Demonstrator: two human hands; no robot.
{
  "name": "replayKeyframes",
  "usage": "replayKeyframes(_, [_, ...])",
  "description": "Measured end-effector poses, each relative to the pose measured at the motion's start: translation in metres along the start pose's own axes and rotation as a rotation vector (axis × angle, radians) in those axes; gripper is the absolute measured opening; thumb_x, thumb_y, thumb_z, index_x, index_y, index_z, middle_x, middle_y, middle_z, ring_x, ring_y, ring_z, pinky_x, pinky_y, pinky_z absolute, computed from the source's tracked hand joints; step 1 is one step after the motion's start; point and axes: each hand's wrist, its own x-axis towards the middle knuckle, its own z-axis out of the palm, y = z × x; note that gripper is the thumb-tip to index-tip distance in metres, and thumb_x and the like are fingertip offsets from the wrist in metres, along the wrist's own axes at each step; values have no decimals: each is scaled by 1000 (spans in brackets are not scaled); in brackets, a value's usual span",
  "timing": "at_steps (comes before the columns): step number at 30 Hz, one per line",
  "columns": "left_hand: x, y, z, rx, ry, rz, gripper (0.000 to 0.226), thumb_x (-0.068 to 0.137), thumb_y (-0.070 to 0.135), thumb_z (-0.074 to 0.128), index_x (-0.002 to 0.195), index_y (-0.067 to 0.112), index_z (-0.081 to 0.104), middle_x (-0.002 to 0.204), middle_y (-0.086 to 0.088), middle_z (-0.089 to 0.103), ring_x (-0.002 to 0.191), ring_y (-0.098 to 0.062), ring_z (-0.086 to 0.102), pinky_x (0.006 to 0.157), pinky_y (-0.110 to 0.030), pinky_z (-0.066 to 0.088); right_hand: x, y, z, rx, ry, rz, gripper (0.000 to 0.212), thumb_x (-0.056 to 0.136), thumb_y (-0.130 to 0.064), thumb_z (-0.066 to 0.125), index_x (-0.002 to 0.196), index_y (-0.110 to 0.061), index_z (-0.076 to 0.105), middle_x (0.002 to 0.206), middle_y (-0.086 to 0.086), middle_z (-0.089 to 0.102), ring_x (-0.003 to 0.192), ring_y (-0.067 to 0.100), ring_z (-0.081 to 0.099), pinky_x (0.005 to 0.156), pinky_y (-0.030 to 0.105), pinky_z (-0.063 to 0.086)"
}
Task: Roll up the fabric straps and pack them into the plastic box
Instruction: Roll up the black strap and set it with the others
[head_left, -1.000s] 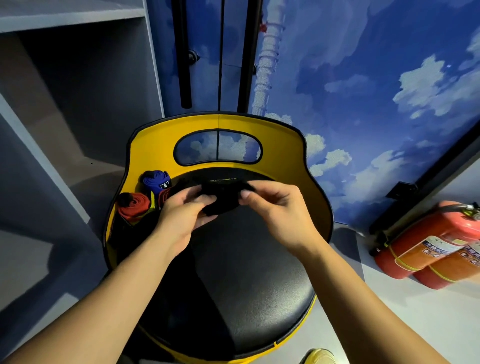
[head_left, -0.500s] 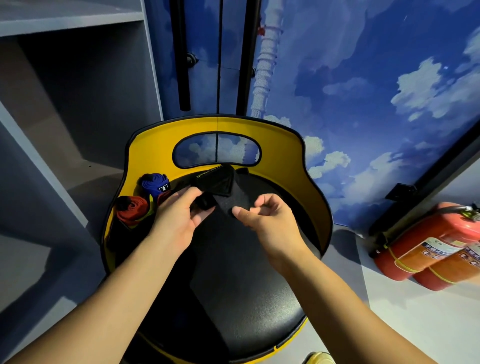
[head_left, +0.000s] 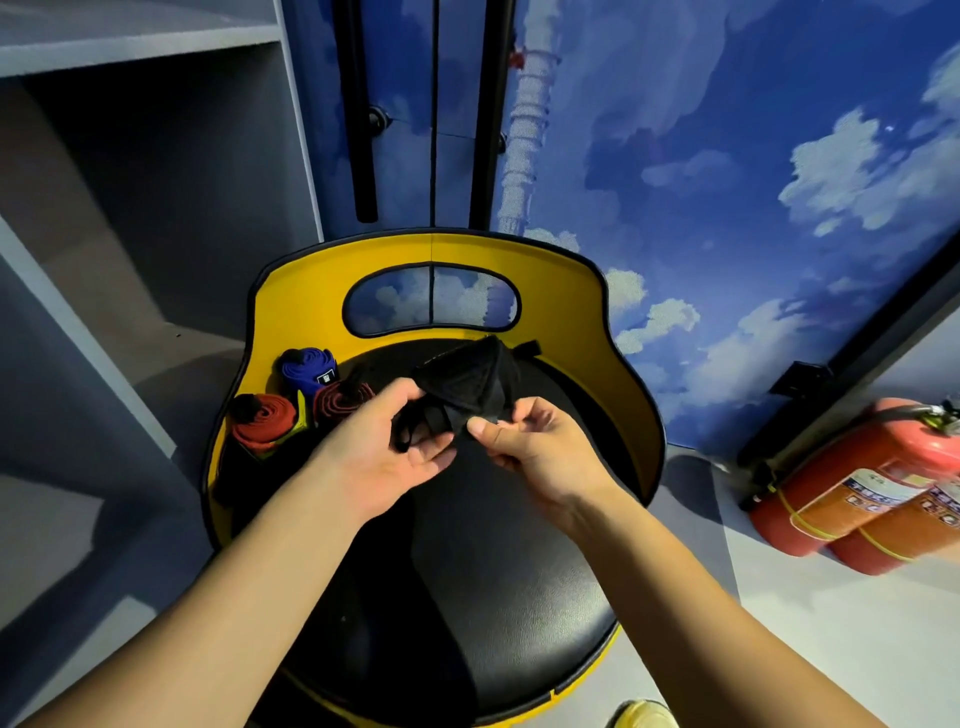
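Head view, looking down over a round black chair seat (head_left: 483, 597) with a yellow backrest (head_left: 431, 249). A black fabric strap (head_left: 467, 384) is held up above the back part of the seat, between both hands. The left hand (head_left: 384, 447) is seen with its palm turned up, its fingers curled round the strap's lower left end, where a loop of black webbing is draped across the palm. The right hand (head_left: 535, 441) is pinched on the strap's lower right edge, thumb against the fingertips, the remaining fingers curled in. The strap is bunched into a loose, partly folded wad rather than a tight roll; one short tail (head_left: 527, 347) is seen sticking out towards the backrest.

At the left side of the seat, against the yellow backrest, three finished rolls are gathered close together: a blue roll (head_left: 309, 366) furthest back, a red roll (head_left: 262, 421) at the left, and a dark red roll (head_left: 340, 400) just beside the left hand's knuckles. Something yellow-green (head_left: 298, 423) is glimpsed between the rolls. Whether a plastic box holds them cannot be told, since that corner is dark.

Grey shelving (head_left: 135, 47) is seen at the left, a wall painted with blue sky and clouds (head_left: 727, 156) behind, and two red fire extinguishers (head_left: 862, 493) are lying on the floor at the right.
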Motion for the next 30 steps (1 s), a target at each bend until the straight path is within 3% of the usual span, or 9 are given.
replayKeyframes(5, [1, 3, -4, 25, -24, -62, 13, 94, 18, 59, 94, 7, 65, 68, -9, 71, 77, -24, 60, 96, -48, 47, -3, -1, -5, -159, 57, -124, 45, 73, -3, 87, 79, -18, 44, 78, 13, 63, 69, 16, 64, 76, 30, 51])
replayKeyframes(8, [3, 3, -6, 68, -36, -30, 13, 94, 16, 59, 101, 7, 65, 76, -12, 73, 80, -26, 64, 99, -49, 48, -5, -2, -8, -355, 122, -187, 49, 71, -16, 90, 80, -16, 42, 65, 1, 66, 63, 17, 61, 66, 30, 50])
replayKeyframes(12, [6, -1, -9, 205, -63, 116, 23, 94, 9, 60, 115, 12, 68, 113, -13, 72, 97, -30, 70, 101, -49, 49, -5, -8, -1, -167, 57, -85, 33, 84, 10, 67, 90, -13, 44, 71, 10, 69, 69, 21, 71, 67, 27, 50])
replayKeyframes(14, [5, 0, -10, 299, -81, 207, 23, 94, 6, 61, 108, 19, 72, 112, -7, 74, 104, -29, 68, 100, -46, 48, -4, -17, -4, -25, -56, 48, 23, 82, 0, 57, 102, -12, 54, 83, 10, 71, 85, 24, 72, 77, 30, 50])
replayKeyframes(16, [6, 1, -13, 413, -105, 299, 27, 93, 3, 62, 111, 21, 72, 106, -2, 75, 107, -25, 67, 98, -43, 48, -4, -26, -10, 112, -187, 155, 32, 74, -20, 56, 105, -16, 62, 97, 11, 70, 94, 25, 68, 86, 34, 48])
replayKeyframes(20, [3, -1, -16, 580, -165, 411, 41, 87, -11, 64, 112, 22, 68, 102, 2, 75, 103, -15, 68, 90, -31, 52, -4, -27, -13, 3, -201, 192, 43, 80, -44, 74, 116, -21, 69, 107, 4, 73, 100, 19, 67, 92, 34, 48])
replayKeyframes(24, [0, -5, -17, 752, -211, 485, 46, 83, -11, 69, 115, 23, 65, 115, 2, 74, 108, -12, 68, 95, -33, 53, -1, -20, -15, 40, -203, 88, 36, 81, -20, 78, 116, -12, 72, 120, 12, 71, 112, 23, 67, 97, 37, 52])
replayKeyframes(28, [2, -2, -19, 688, -224, 467, 54, 84, -9, 69, 125, 24, 53, 124, 8, 71, 120, -14, 63, 105, -42, 47, 2, -21, -19, 126, -226, 0, 42, 83, -4, 71, 125, -1, 64, 119, 18, 69, 109, 26, 67, 88, 33, 55])
replayKeyframes(30, [2, 0, -16, 580, -226, 409, 61, 77, 3, 69, 132, 25, 52, 127, 7, 70, 124, -18, 61, 104, -45, 47, 5, -18, -20, 151, -240, -19, 50, 82, -1, 72, 131, 2, 58, 126, 25, 65, 116, 31, 64, 97, 39, 53])
